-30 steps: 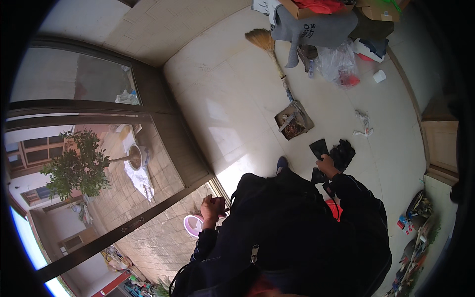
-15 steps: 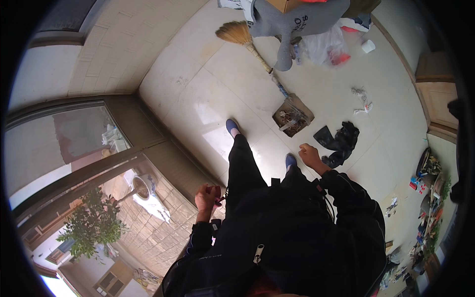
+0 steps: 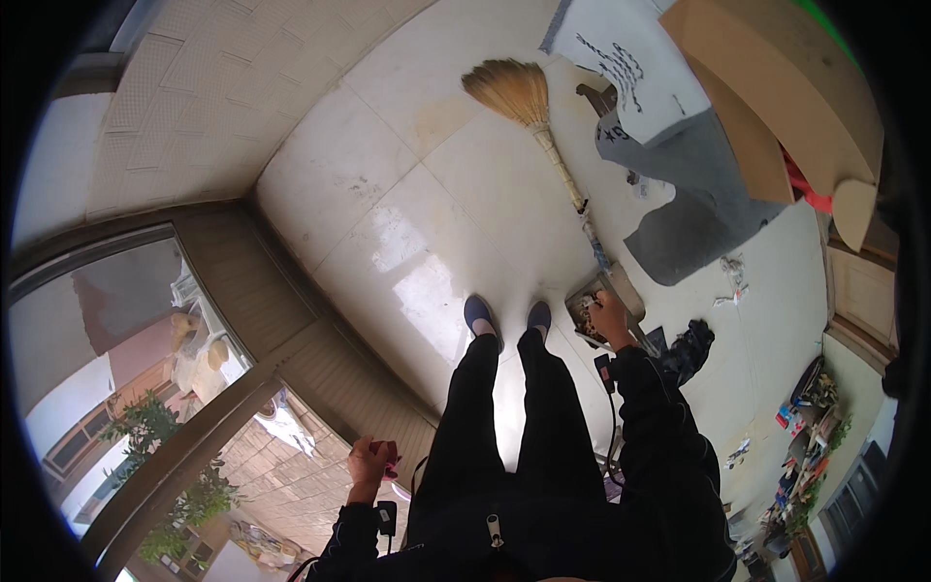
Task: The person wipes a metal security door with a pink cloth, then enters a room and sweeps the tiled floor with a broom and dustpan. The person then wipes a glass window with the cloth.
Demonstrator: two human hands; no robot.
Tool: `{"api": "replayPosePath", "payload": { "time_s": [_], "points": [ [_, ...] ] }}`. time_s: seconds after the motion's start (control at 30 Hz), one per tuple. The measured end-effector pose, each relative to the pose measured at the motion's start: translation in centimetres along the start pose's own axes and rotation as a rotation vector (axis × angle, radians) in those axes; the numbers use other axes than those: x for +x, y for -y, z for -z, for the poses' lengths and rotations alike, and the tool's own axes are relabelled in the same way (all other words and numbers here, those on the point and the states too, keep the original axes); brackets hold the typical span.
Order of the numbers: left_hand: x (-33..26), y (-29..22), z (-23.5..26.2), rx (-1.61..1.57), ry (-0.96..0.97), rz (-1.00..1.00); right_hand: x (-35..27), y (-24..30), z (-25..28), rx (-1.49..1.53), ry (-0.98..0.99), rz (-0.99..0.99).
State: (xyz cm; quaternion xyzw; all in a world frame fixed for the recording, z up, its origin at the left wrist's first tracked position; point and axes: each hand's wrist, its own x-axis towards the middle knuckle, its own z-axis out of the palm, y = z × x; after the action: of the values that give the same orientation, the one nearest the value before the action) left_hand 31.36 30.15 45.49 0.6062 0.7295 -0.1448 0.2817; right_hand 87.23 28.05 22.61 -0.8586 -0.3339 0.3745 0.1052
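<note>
1. Your left hand (image 3: 367,469) is curled round a pink thing (image 3: 392,466).
2. Your right hand (image 3: 609,322) hides part of the dustpan (image 3: 626,290) on the floor (image 3: 475,194); I can't tell if it's holding anything.

The right hand (image 3: 608,318), a second ago at the black bag (image 3: 690,349), now shows in front of the dustpan (image 3: 628,288) near three o'clock. The left shoe (image 3: 476,310), ahead half a second ago, is level with the right shoe (image 3: 539,314). The cardboard box (image 3: 776,87) and grey cloth (image 3: 693,209) have shifted from one o'clock to two, looming larger.
</note>
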Motion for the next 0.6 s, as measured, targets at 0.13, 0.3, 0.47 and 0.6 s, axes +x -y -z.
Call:
{"api": "replayPosePath", "payload": {
  "time_s": [0.13, 0.3, 0.47, 0.6],
  "points": [
    [1.5, 0.7, -3.5, 0.032, 0.143, 0.184, 9.4, -1.7, -2.3, -0.082, 0.024, -0.065],
    [1.6, 0.6, -9.6, 0.031, 0.256, 0.365, 20.0, -5.9, -7.3, -0.233, 0.073, -0.182],
    [2.1, 0.0, -14.7, -0.005, 0.328, 0.397, 27.6, -10.1, -12.5, -0.337, 0.181, -0.305],
    [3.4, 0.1, -17.4, 0.043, 0.36, 0.487, 31.6, -13.9, -17.0, -0.344, 0.079, -0.28]
  ]
}}
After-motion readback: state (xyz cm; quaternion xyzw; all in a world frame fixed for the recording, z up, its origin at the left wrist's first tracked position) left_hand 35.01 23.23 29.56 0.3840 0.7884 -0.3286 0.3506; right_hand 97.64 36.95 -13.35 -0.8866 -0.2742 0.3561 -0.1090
